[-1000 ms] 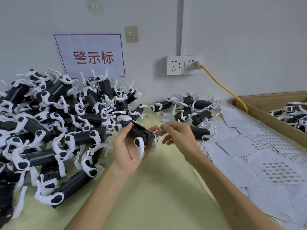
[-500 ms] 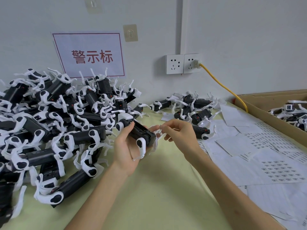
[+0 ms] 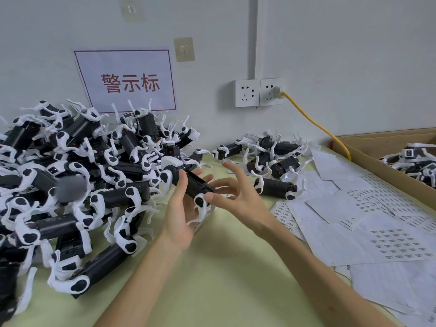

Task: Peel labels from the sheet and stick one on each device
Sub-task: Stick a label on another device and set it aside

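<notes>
My left hand (image 3: 180, 217) grips a black device with white legs (image 3: 192, 182), held tilted above the green table top. My right hand (image 3: 238, 197) is beside it with fingers spread; its thumb touches the device's near end by a white leg joint. I cannot make out a label on the device. Label sheets (image 3: 398, 241) printed with small black marks lie spread on the right. A big heap of the same devices (image 3: 70, 175) covers the left of the table. A smaller group of devices (image 3: 273, 159) lies at the back centre.
An open cardboard box (image 3: 368, 156) at the right edge holds more devices. A yellow cable (image 3: 316, 125) runs from the wall socket (image 3: 258, 92) down behind the box. A sign with red characters (image 3: 127, 81) hangs on the wall. Green table surface (image 3: 224, 279) lies under my forearms.
My right hand has opened from a pinch at the device's end, fingers now spread, thumb on the device. My left hand still holds the device in about the same place.
</notes>
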